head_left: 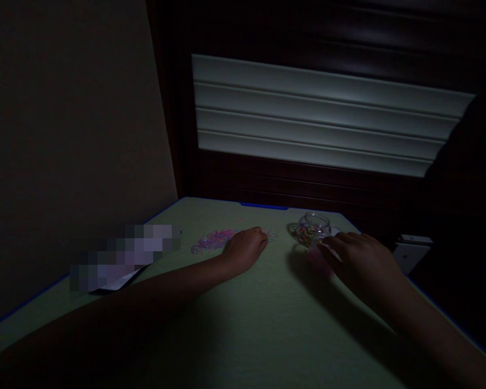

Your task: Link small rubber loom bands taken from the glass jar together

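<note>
My left hand [247, 249] is closed and rests at the right end of a loose pile of small pink and purple pieces [214, 239]; what its fingers hold, if anything, is hidden. On the right, my right hand [358, 259] has its fingers bent down beside a clear round jar [314, 224] with small multicoloured pieces inside. Under its fingertips is something clear and pinkish [321, 259], too dark to make out fully. A few light loops [272, 234] lie just right of my left hand.
The green table [243, 324] has a blue edge. A flat device with a blurred-out surface [133, 259] lies at the left. A white box-like object [411, 254] stands beyond the right edge. Behind the table is a dark wooden panel with pale slats [308, 116].
</note>
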The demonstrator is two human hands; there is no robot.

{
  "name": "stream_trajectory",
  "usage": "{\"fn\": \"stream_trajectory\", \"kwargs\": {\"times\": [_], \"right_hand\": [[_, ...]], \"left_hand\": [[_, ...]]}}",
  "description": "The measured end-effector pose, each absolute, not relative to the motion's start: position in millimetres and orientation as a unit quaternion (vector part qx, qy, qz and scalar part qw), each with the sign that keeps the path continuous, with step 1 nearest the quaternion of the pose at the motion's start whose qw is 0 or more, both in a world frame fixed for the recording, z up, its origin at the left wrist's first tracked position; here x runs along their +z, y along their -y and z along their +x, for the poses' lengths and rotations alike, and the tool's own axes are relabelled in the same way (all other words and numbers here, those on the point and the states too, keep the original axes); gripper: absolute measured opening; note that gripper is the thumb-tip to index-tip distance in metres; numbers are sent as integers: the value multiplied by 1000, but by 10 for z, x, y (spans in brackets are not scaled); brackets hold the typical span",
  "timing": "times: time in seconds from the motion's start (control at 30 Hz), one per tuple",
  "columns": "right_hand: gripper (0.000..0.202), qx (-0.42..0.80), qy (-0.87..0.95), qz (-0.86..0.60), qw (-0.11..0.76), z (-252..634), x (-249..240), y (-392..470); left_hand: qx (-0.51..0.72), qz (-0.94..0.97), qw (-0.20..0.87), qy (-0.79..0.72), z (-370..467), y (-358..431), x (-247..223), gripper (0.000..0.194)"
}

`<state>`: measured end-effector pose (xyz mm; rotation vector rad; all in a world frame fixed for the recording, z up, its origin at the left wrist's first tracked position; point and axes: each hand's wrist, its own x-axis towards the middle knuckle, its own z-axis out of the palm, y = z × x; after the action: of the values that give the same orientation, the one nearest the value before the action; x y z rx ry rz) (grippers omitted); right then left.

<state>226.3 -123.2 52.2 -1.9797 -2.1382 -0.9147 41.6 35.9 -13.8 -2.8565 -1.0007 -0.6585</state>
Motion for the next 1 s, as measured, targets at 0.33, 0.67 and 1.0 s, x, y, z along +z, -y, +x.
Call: {"fn": "stream_trajectory", "kwargs": {"times": [0.33, 0.67, 1.0], "right_hand": [[22, -295, 703, -645, 47, 2243, 520, 1225], [26, -281, 702, -654, 18, 2205, 513, 1223], [24, -274, 729, -623, 66, 2177, 533, 1247]], "left_hand": [[-212, -920, 21, 330, 445, -335, -125, 22], [-224, -926, 69, 295, 426, -243, -96, 23], [-233, -935, 196, 182, 419, -105, -35, 22]]}}
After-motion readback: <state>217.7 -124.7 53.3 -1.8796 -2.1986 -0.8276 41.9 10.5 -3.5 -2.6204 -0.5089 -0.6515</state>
